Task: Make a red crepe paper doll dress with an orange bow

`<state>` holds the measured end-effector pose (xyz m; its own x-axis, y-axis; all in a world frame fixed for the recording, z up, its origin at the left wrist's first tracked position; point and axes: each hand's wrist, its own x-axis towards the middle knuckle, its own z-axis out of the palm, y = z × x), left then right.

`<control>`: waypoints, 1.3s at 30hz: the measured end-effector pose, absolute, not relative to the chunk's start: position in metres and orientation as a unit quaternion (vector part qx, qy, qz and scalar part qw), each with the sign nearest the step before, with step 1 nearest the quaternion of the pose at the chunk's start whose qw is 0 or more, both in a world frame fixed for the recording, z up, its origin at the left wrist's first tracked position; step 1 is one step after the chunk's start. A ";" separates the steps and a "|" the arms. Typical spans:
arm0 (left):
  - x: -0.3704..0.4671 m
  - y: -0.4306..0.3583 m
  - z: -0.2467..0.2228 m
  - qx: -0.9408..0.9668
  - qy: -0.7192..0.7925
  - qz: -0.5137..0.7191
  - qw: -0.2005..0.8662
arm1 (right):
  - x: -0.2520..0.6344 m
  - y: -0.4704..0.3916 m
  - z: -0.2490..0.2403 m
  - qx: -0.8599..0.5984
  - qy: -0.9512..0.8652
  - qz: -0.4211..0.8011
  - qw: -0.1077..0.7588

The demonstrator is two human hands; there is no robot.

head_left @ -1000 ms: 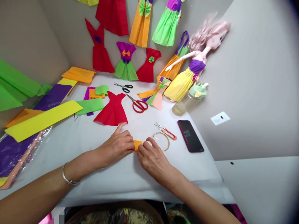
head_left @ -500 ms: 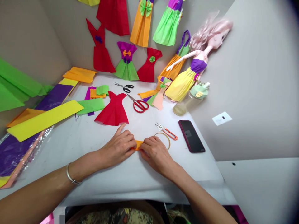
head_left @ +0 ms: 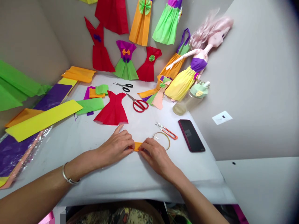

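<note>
Strip narrower than before

Strip showing orange; dress showing plain red; doll wearing purple over yellow; phone showing black with dark-red edge; trousers showing camouflage.

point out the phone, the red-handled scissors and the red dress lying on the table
phone (head_left: pixel 192 136): head view, screen
red-handled scissors (head_left: pixel 133 99): head view, pivot area
red dress (head_left: pixel 113 109): head view, skirt
</note>
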<state>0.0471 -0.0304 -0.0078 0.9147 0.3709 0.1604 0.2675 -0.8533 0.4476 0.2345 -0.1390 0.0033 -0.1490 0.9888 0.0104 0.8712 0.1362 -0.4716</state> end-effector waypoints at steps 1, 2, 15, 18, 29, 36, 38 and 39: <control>0.047 -0.029 -0.008 0.954 0.171 0.122 0.214 | 0.235 -0.139 0.004 -0.637 -0.728 0.188 0.168; 0.047 -0.028 -0.008 0.954 0.174 0.123 0.213 | 0.235 -0.139 0.003 -0.641 -0.724 0.191 0.171; 0.047 -0.029 -0.007 0.955 0.178 0.136 0.193 | 0.233 -0.138 -0.015 -0.646 -0.754 0.009 0.116; 0.048 -0.031 -0.006 0.960 0.175 0.150 0.160 | 0.235 -0.139 -0.020 -0.623 -0.773 -0.036 0.110; 0.052 -0.037 -0.007 0.979 0.133 0.153 0.034 | 0.238 -0.145 -0.013 -0.569 -0.814 -0.065 0.094; 0.054 -0.044 -0.007 0.984 0.090 0.142 -0.056 | 0.239 -0.148 -0.006 -0.529 -0.844 -0.062 0.061; 0.054 -0.047 -0.008 0.983 0.088 0.144 -0.078 | 0.240 -0.150 -0.005 -0.514 -0.854 -0.066 0.054; 0.053 -0.048 -0.009 0.981 0.091 0.147 -0.089 | 0.239 -0.152 -0.004 -0.508 -0.857 -0.068 0.047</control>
